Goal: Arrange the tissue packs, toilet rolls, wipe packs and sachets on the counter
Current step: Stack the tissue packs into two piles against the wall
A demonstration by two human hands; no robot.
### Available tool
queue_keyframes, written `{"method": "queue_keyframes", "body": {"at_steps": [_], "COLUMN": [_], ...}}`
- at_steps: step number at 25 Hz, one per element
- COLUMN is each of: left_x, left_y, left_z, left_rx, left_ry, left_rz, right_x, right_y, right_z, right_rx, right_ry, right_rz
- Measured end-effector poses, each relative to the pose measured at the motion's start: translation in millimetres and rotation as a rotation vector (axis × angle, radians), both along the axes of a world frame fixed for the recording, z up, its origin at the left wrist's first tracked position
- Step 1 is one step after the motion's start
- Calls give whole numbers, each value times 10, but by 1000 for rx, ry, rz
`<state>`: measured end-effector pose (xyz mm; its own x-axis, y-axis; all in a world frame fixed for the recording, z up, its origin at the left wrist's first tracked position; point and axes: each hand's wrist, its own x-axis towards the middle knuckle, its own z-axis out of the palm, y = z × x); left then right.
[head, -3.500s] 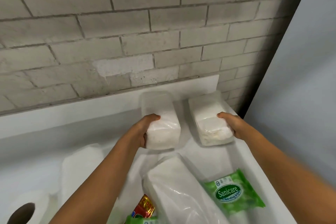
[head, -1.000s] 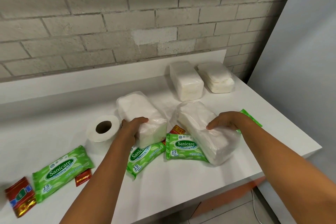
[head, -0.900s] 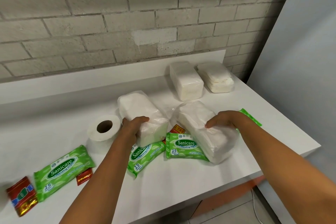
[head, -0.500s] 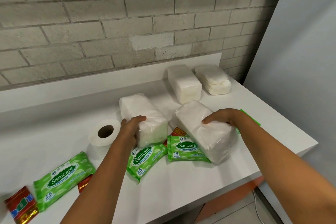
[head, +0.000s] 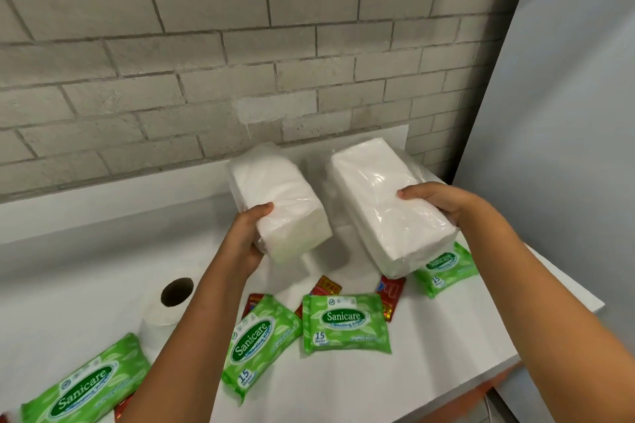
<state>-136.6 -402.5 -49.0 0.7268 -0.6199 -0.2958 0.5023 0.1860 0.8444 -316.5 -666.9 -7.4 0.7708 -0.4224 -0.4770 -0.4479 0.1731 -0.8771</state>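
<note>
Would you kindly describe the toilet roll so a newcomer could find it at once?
On the white counter below the brick wall, look just outside the person's left forearm. The toilet roll stands on end there, the only round white thing with a dark hole.

toilet roll [head: 164,311]: right side behind left forearm | leftmost wipe pack [head: 86,388]: cut by bottom edge | red sachets [head: 390,295]: mostly tucked under the green packs, print unreadable | right wipe pack [head: 446,266]: top covered by the held tissue pack [head: 388,203] | counter back corner: hidden behind both held packs
</note>
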Motion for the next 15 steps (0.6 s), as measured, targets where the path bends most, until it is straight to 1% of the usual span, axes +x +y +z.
{"method": "queue_keyframes", "body": {"at_steps": [3, 6, 9, 15], "left_x": [20, 62, 129, 415], "left_y": [-317, -681, -1000, -1579], "left_z": [207, 349, 420, 373], "left_rx": [-20, -17, -7, 18], "left_ry": [-41, -79, -125, -175], "left_rz": [-1, -20, -33, -41], "right_x": [68, 149, 247, 597], "right_y": [-353, -758, -1161, -1750], "right_z": [107, 149, 148, 95], "right_rx": [36, 28, 28, -8], "right_ry": [-82, -127, -128, -65], "right_rz": [-71, -138, -182, -153]}}
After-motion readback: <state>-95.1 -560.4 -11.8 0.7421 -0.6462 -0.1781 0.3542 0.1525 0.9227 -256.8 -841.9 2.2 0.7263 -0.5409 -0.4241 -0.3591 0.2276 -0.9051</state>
